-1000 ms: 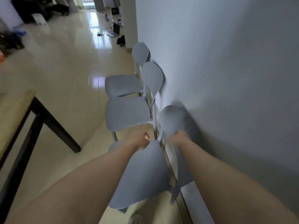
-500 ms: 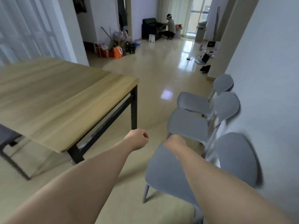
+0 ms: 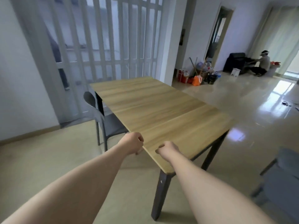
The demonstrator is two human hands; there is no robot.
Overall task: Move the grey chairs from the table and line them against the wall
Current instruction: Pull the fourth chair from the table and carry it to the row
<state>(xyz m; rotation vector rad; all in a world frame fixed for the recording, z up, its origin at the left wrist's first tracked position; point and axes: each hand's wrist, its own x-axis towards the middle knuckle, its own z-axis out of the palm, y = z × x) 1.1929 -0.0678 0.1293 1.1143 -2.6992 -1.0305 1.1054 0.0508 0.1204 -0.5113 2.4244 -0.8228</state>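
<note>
A wooden table (image 3: 161, 110) with dark legs fills the middle of the view. One grey chair (image 3: 103, 120) stands tucked at its left long side, its seat partly under the top. Another grey chair (image 3: 281, 173) shows at the right edge, cut off by the frame. My left hand (image 3: 131, 143) and my right hand (image 3: 168, 150) are both stretched out in front of me near the table's near corner, fingers curled into loose fists, with nothing in them.
A white folding partition (image 3: 105, 46) and a wall stand behind the table. A pile of bags and cleaning tools (image 3: 197, 75) sits at the back. A person (image 3: 262, 63) crouches far right on the glossy floor.
I have let go of the chair by the wall and turned left. The view has swung from the lined-up chairs to the table. Both hands now hold nothing.
</note>
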